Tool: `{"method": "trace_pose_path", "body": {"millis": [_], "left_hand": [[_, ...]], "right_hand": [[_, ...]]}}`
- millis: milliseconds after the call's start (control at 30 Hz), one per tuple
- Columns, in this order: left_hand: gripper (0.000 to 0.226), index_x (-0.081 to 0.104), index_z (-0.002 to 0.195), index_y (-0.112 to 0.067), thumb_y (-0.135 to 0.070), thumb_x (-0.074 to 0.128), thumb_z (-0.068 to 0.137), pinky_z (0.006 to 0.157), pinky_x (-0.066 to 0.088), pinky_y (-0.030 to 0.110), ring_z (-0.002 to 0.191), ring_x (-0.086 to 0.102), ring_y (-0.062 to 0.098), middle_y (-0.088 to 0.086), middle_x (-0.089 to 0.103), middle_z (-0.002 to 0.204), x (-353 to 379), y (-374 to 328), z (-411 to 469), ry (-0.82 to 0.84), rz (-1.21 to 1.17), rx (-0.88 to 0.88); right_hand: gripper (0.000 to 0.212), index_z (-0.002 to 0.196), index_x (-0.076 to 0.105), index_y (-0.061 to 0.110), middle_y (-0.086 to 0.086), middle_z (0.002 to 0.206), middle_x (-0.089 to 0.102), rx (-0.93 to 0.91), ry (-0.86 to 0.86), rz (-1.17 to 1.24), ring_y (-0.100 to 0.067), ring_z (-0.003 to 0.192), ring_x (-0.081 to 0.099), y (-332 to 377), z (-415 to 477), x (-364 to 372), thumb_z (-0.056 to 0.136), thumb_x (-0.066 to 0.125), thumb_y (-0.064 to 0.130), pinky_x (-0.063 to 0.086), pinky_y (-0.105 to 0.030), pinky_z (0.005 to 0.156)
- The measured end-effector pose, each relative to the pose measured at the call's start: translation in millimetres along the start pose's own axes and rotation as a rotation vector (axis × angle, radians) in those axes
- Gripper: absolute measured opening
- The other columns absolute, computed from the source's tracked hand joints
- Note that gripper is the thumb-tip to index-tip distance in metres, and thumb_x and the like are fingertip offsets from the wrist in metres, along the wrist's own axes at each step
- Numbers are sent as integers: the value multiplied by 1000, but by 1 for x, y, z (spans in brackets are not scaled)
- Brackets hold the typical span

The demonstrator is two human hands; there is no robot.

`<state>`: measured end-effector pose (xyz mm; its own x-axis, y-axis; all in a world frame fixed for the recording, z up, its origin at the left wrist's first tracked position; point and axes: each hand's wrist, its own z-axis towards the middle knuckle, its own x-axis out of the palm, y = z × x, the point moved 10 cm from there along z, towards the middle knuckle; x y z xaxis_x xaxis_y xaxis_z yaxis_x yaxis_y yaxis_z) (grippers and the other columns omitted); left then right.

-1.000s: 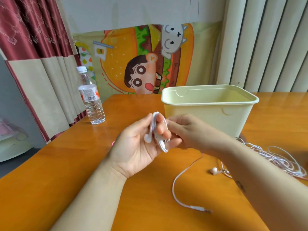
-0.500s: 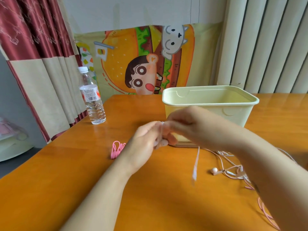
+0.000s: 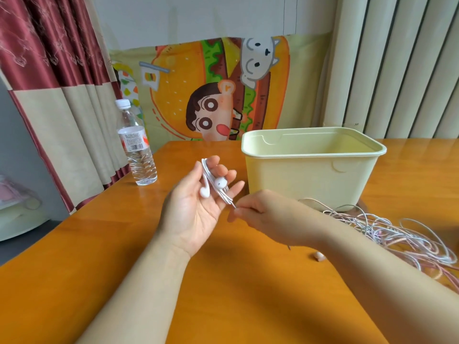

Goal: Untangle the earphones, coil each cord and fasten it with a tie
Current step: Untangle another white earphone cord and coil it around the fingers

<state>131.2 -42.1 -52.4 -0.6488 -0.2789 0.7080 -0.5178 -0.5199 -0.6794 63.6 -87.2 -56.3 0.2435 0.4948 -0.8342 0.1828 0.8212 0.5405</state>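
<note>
My left hand (image 3: 196,209) is raised palm up over the orange table (image 3: 104,249). White earphones (image 3: 215,185) are wound in a coil round its fingers, and the two earbuds lie against the fingers and palm. My right hand (image 3: 263,217) is just right of the left fingertips and pinches the short free end of the white cord. A tangled heap of pinkish and white cords (image 3: 397,234) lies on the table at the right, past my right forearm. A single pink earbud (image 3: 319,256) lies on the table below that forearm.
A pale yellow plastic tub (image 3: 310,175) stands behind my hands, right of centre. A clear water bottle (image 3: 137,147) stands at the table's left edge by the red curtain. A cartoon cloth hangs behind the table.
The long loose tail that trailed onto the table is now wound onto my left fingers. My right hand has dropped below the coil and holds only the short cord end.
</note>
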Motion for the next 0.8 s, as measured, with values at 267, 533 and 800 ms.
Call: {"method": "trace_pose_path", "body": {"millis": [267, 533, 800], "left_hand": [[36, 65, 91, -17, -24, 31, 103, 69, 49, 27, 75, 64, 9, -4, 69, 77, 0, 7, 1, 84, 803, 122], [43, 67, 95, -16, -33, 28, 101, 79, 52, 23, 83, 67, 12, -1, 69, 77, 8, 34, -9, 234, 948, -68], [39, 47, 75, -8, -41, 34, 90, 71, 52, 31, 54, 49, 11, -3, 42, 52, 16, 37, -14, 265, 787, -138]], "right_hand": [[27, 81, 67, 13, 0, 63, 57, -56, -48, -242, -12, 54, 46, 23, -13, -23, 97, 48, 25, 40, -31, 58], [11, 78, 73, 20, 5, 72, 68, -91, -328, -153, -9, 67, 60, 16, -19, -63, 82, 70, 30, 48, -23, 62], [33, 86, 67, 8, 4, 71, 65, -69, -164, 400, -4, 66, 56, -13, -8, -48, 74, 72, 38, 46, -18, 63]]}}
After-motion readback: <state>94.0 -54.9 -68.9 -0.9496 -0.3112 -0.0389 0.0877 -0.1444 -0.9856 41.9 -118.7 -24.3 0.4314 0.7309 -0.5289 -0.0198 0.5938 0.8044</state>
